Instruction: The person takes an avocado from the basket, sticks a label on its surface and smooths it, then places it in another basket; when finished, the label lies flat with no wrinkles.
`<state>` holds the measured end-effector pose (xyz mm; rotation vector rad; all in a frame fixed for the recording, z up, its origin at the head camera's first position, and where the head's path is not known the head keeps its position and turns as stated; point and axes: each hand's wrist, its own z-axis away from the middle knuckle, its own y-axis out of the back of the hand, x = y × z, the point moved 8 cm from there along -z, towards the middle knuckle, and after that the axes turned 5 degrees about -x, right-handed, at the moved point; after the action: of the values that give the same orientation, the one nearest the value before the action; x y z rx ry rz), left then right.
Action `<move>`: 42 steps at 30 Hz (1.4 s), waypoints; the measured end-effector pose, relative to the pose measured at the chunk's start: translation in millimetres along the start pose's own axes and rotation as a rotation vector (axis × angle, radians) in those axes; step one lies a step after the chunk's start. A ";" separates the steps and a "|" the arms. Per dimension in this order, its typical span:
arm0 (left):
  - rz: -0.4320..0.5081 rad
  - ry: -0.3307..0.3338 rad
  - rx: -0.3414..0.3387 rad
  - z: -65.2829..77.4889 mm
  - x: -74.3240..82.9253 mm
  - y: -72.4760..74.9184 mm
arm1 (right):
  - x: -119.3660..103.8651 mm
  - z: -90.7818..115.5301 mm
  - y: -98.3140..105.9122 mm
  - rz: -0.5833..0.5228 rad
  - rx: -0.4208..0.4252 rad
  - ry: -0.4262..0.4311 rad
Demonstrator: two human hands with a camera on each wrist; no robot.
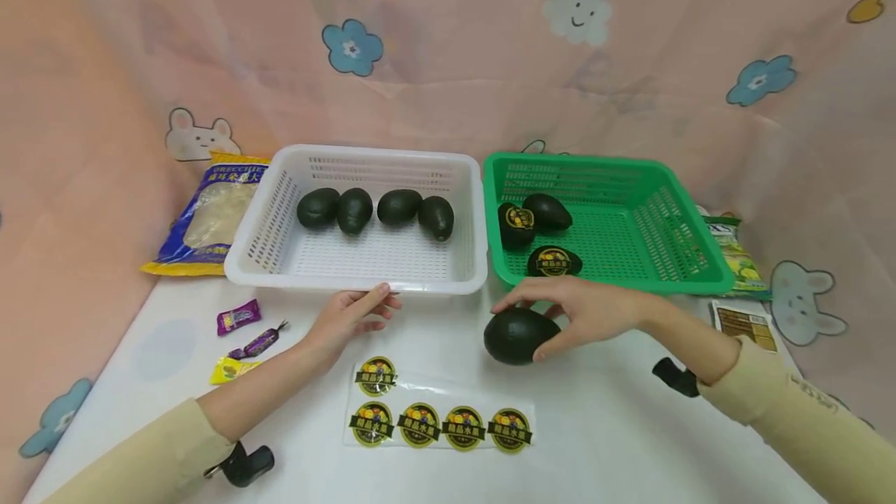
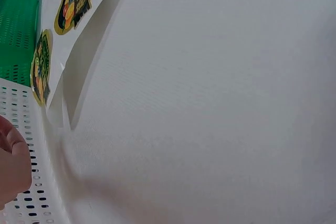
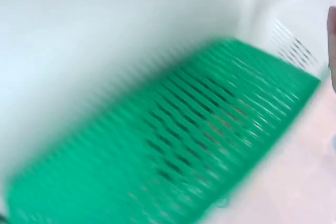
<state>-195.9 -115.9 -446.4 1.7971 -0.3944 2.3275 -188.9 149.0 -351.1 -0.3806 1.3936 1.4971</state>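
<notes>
My right hand holds a dark avocado over the white table, thumb on its near side and fingers across its top. No sticker shows on its visible side. My left hand is at the front rim of the white basket, thumb tip overlapping the rim and fingers loosely bent. Several avocados lie in a row in that basket. In the green basket are three avocados, two bearing round black-and-gold stickers. A clear sheet of similar stickers lies in front of me.
At left are a blue-and-yellow pasta bag and small wrapped candies: two purple and one yellow. Right of the green basket are a green packet and a brown-and-white packet. A pink patterned cloth hangs behind.
</notes>
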 end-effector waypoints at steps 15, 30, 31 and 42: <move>-0.004 -0.003 0.007 6.2 -1.3 4.3 | 59.3 -6.0 -43.0 0.126 0.110 -0.073; -0.991 -0.327 -0.301 63.6 -11.2 -5.8 | 34.8 -13.0 -38.6 0.260 0.284 0.034; -0.961 -0.333 -0.305 62.5 -10.6 -7.3 | 26.2 -14.9 -38.6 0.280 0.328 0.066; -0.639 -0.366 -0.276 50.5 10.8 -35.2 | -38.2 -64.7 -84.7 0.384 0.415 0.081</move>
<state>-141.9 -98.5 -420.5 1.8537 -0.1410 1.4525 -128.6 60.0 -386.7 0.0939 1.8710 1.4486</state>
